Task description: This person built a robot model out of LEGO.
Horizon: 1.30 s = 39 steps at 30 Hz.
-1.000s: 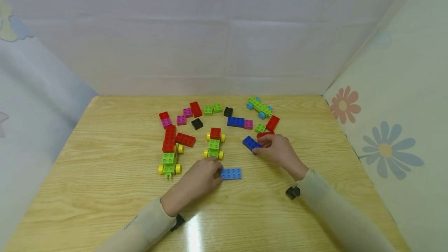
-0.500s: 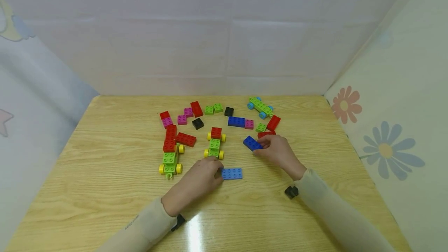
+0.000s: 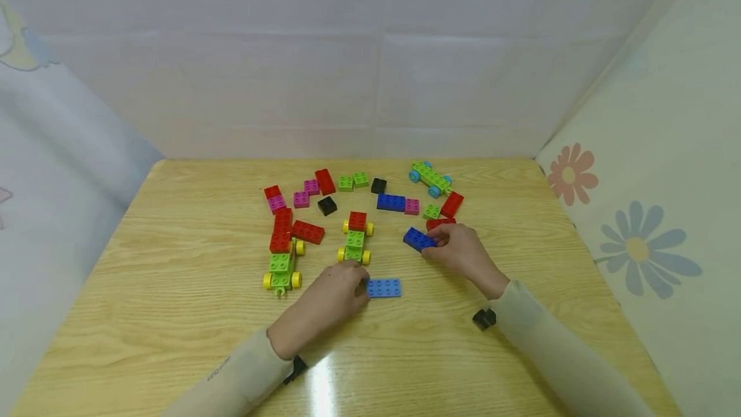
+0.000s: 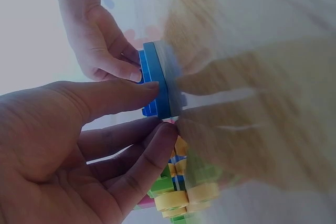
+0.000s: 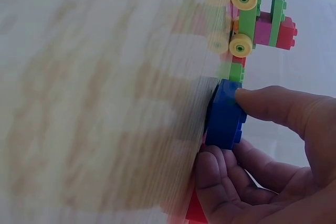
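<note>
My left hand (image 3: 332,291) pinches the left end of a light blue building brick (image 3: 384,287) between thumb and fingers, low over the wooden table. In the left wrist view the thumb presses one side of that light blue brick (image 4: 157,80). To the right, my right hand (image 3: 463,253) pinches a dark blue brick (image 3: 418,238) by its near right end. The right wrist view shows that dark blue brick (image 5: 224,114) between thumb and fingertips, studs facing away from the table. Just beyond my left hand stands a yellow-wheeled car (image 3: 355,240) with green and red bricks on it.
Another yellow-wheeled car (image 3: 281,262) with red bricks stands at left. A green car base with blue wheels (image 3: 431,177) lies at the back right. Loose bricks, including a red brick (image 3: 308,231), a black brick (image 3: 327,205) and a blue brick (image 3: 391,202), spread across the far half.
The dark blue brick in my right hand has turned slightly and shifted a touch to the right. My left hand and the light blue brick have hardly moved.
</note>
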Tool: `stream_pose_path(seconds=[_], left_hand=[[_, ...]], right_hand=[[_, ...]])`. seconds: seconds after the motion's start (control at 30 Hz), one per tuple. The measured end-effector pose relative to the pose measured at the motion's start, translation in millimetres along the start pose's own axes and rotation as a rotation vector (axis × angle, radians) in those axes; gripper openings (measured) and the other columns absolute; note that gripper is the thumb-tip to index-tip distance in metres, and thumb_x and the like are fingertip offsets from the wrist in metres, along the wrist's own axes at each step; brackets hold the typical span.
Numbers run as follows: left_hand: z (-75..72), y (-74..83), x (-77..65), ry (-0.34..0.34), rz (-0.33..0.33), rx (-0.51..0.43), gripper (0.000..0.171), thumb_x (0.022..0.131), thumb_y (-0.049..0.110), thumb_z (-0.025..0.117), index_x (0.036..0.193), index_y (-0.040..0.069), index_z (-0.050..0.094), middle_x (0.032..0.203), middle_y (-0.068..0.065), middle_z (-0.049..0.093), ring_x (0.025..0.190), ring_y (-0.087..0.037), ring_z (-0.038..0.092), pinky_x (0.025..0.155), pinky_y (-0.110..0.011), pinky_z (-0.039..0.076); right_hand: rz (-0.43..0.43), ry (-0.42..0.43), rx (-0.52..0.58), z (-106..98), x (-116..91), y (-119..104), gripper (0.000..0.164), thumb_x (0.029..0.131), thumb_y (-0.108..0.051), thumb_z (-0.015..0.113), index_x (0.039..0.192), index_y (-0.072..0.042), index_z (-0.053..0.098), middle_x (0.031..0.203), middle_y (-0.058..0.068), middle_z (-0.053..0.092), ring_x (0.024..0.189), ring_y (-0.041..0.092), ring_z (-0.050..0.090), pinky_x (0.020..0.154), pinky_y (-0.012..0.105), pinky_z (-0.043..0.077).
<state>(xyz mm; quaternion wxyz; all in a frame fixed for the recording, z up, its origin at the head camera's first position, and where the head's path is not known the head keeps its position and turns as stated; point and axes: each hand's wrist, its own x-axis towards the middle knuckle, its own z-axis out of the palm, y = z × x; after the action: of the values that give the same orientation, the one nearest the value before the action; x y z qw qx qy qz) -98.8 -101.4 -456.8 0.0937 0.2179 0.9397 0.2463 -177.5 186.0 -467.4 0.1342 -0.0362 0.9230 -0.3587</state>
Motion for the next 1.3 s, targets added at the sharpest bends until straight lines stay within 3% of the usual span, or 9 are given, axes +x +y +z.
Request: stream_pose_path(seconds=[0.47,0.5,0.6,0.83,1.03,1.3], left_hand=[[0.9,-1.2,1.0,0.003,-0.009,-0.019,0.012,0.098,0.003,0.079,0.109,0.001,0.082,0.109,-0.01,0.078,0.095,-0.02,0.07,0.09,-0.044,0.065],[7.0,-8.4,3.5,0.006,-0.004,-0.017,0.012,0.098,0.006,0.079,0.109,0.002,0.082,0.109,-0.009,0.078,0.095,-0.019,0.07,0.09,-0.043,0.065],[6.6,-9.6,3.5,0.007,0.006,-0.023,0.014,0.097,0.006,0.08,0.11,0.001,0.082,0.11,-0.011,0.078,0.097,-0.021,0.071,0.091,-0.045,0.065],[-1.0,0.9,0.0,0.005,0.003,0.002,0.015,0.097,0.0,0.079,0.111,-0.003,0.082,0.111,-0.014,0.078,0.101,-0.026,0.074,0.094,-0.048,0.066],[0.8,0.7,0.3,0.003,0.001,-0.008,0.013,0.098,0.0,0.078,0.11,-0.002,0.081,0.112,-0.015,0.078,0.101,-0.027,0.074,0.094,-0.049,0.066],[0.9,1.4,0.9,0.006,0.0,-0.007,0.009,0.098,0.001,0.077,0.107,0.0,0.082,0.107,-0.012,0.077,0.098,-0.024,0.073,0.092,-0.047,0.065]], right_hand=[[0.001,-0.02,-0.013,-3.1,-10.9,-4.4,0.041,0.099,-0.025,0.086,0.134,-0.006,0.079,0.127,0.012,0.079,0.11,0.026,0.073,0.099,0.046,0.063],[0.0,-0.021,-0.007,-3.4,-12.0,-4.0,0.04,0.099,-0.025,0.086,0.134,-0.006,0.079,0.125,0.012,0.079,0.109,0.026,0.072,0.098,0.045,0.063],[-0.005,-0.023,0.002,-4.4,-15.3,-4.0,0.039,0.099,-0.024,0.086,0.134,-0.007,0.079,0.123,0.01,0.078,0.107,0.024,0.071,0.096,0.044,0.062],[-0.006,-0.046,0.027,-3.6,-23.2,-6.2,0.038,0.098,-0.022,0.087,0.133,-0.01,0.079,0.125,0.009,0.078,0.108,0.024,0.071,0.097,0.042,0.063],[-0.045,-0.07,0.027,0.3,-30.9,-6.5,0.034,0.098,-0.019,0.087,0.13,-0.01,0.081,0.119,0.007,0.079,0.103,0.02,0.07,0.096,0.041,0.062],[-0.111,-0.117,0.061,8.7,-38.1,-6.1,0.032,0.096,-0.015,0.088,0.127,-0.011,0.082,0.125,0.006,0.079,0.106,0.019,0.073,0.101,0.047,0.064]])
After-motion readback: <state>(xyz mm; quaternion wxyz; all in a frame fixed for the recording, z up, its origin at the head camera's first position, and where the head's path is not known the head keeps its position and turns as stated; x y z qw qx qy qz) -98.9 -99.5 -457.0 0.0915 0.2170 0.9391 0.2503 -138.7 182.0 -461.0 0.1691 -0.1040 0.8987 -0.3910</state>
